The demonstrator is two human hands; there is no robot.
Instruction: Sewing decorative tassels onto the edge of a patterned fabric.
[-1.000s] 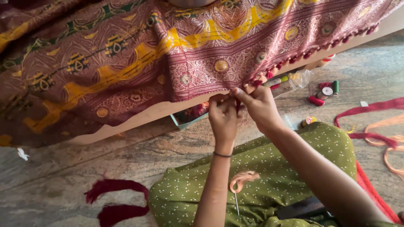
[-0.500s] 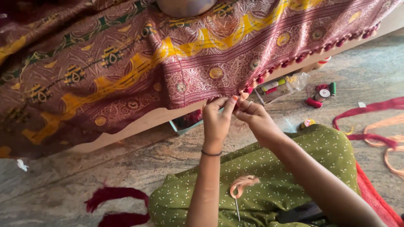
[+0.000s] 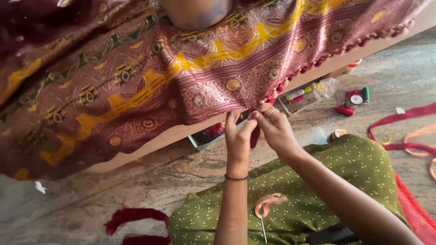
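Both hands, left hand (image 3: 237, 136) and right hand (image 3: 274, 129), pinch the maroon tassel edge (image 3: 268, 100) of the patterned fabric (image 3: 190, 77) at 12 o'clock; keeping the hem taut should help.

We see soft, even daylight, bright across the stone floor (image 3: 136, 181) at right. The patterned cloth (image 3: 136, 81) shows a mild sheen and darkens toward the upper left. Shadows are faint; the hands (image 3: 259, 131) look slightly motion-blurred, and edges are mildly soft.
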